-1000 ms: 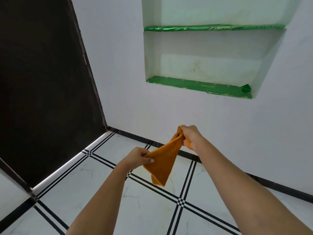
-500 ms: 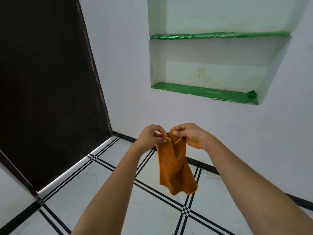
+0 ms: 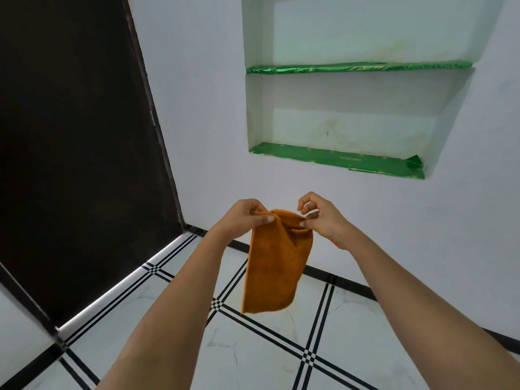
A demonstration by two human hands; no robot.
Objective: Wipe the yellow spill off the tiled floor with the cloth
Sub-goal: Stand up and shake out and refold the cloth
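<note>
An orange cloth [image 3: 274,266] hangs folded in the air in front of me, well above the floor. My left hand [image 3: 244,218] pinches its upper left corner between thumb and fingers. My right hand [image 3: 320,218] pinches the upper right edge with thumb and a finger, the other fingers curled above it. The white tiled floor [image 3: 253,358] with black line borders lies below. No yellow spill shows on the tiles in view.
A white wall stands ahead with a recessed niche whose two shelves [image 3: 340,160] are lined in green foil. A dark doorway [image 3: 76,153] fills the left. A black skirting strip [image 3: 346,280] runs along the wall's foot.
My left hand rose from the cloth's lower part to its top edge beside the right hand. The cloth went from stretched slantwise to hanging folded, and the hands have spread slightly apart.
</note>
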